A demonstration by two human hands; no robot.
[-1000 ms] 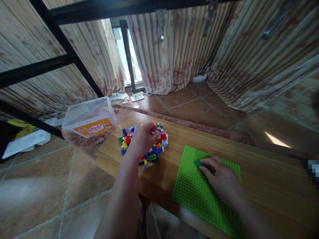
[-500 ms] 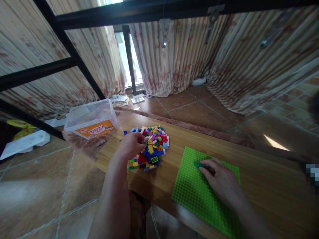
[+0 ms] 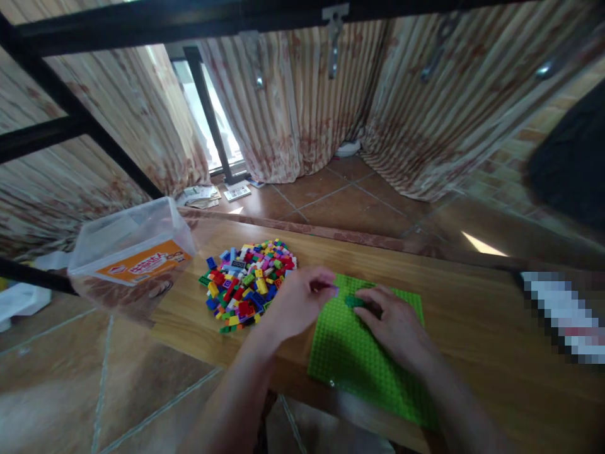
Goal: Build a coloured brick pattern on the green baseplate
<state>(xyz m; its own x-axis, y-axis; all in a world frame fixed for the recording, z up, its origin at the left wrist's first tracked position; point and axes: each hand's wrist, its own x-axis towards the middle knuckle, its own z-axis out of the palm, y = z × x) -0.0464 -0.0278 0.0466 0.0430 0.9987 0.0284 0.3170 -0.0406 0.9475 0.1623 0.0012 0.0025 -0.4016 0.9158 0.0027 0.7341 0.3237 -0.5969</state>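
My left hand [image 3: 305, 302] is closed in a pinch on a small purple toy brick [image 3: 335, 291], held over the left edge of the green baseplate [image 3: 373, 372]. Just to the right, my right hand [image 3: 390, 321] pinches a dark green toy brick [image 3: 352, 302] at or just above the baseplate's studs; whether it is pressed on cannot be made out. Left of the baseplate lies a heap of loose, many-coloured toy bricks [image 3: 241, 284], partly covered by my left hand and forearm.
The wooden table [image 3: 477, 328] carries the heap and baseplate. A clear plastic box [image 3: 132, 243] with an orange label stands at the table's left end. Dark metal bars [image 3: 179, 28] cross in front of striped curtains [image 3: 293, 107]. A blurred-out object [image 3: 567, 315] lies at the right.
My left hand has moved right from the brick heap to the baseplate, now with a purple brick. My right hand still pinches the dark green brick. The view has turned right.
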